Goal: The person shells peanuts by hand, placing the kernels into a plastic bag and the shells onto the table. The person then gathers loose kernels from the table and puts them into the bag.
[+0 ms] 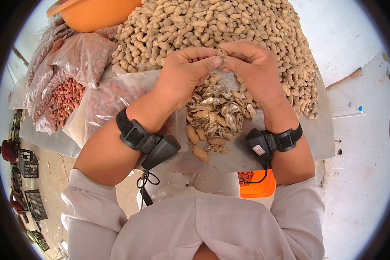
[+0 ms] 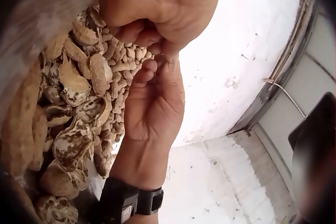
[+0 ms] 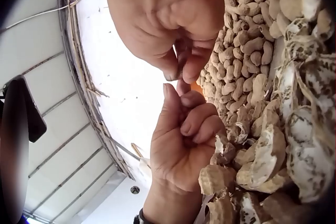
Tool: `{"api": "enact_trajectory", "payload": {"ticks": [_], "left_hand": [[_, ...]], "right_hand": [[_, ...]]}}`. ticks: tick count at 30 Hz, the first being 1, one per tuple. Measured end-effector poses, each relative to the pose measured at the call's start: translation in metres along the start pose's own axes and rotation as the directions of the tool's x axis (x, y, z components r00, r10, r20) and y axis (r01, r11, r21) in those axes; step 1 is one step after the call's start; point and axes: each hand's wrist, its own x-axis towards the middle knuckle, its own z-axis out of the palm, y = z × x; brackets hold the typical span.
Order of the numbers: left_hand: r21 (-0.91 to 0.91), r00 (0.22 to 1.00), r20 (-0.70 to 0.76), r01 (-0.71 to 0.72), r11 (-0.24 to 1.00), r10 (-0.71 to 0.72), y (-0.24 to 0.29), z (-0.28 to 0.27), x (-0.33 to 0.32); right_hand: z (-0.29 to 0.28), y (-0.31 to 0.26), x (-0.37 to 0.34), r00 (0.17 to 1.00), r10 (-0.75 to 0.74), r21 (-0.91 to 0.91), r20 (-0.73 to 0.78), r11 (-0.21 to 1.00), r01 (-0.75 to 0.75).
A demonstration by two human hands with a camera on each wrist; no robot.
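My left hand (image 1: 180, 73) and right hand (image 1: 260, 69) meet fingertip to fingertip in front of the big peanut heap. Between them is a small tan peanut shell (image 1: 221, 53), pinched by thumbs and forefingers and mostly covered. A few reddish kernels (image 1: 196, 60) show by the curled fingers of the left hand. In the left wrist view the right hand (image 2: 155, 103) faces the left with its fingers bent. The right wrist view shows the left hand's (image 3: 184, 140) lower fingers folded toward the palm. Below both hands lies a pile of split, empty shells (image 1: 216, 108).
Whole peanuts (image 1: 212, 26) are heaped across the table (image 1: 234, 158). Plastic bags of red kernels (image 1: 80, 58) stand at the left, under an orange basin (image 1: 95, 15). An orange container (image 1: 258, 186) with kernels sits below the table edge. A white wall (image 1: 364, 130) is at the right.
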Motion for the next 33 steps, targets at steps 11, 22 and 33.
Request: {"api": "enact_trajectory", "payload": {"ticks": [11, 22, 33], "left_hand": [[0.015, 0.988, 0.037, -0.148, 0.989, 0.147, -0.004, -0.003, 0.0], [-0.35, 0.999, 0.008, -0.029, 0.936, 0.035, -0.004, -0.005, 0.003], [-0.305, 0.995, 0.042, 0.095, 0.947, -0.086, -0.001, -0.003, 0.004]], "right_hand": [[0.002, -0.005, -0.002, 0.982, 0.188, 0.177, 0.009, 0.966, -0.186], [0.011, 0.011, -0.003, 0.973, 0.214, 0.749, 0.091, 0.629, -0.208], [0.016, -0.003, -0.009, 0.993, 0.076, 0.066, -0.088, 0.995, -0.07]]}}
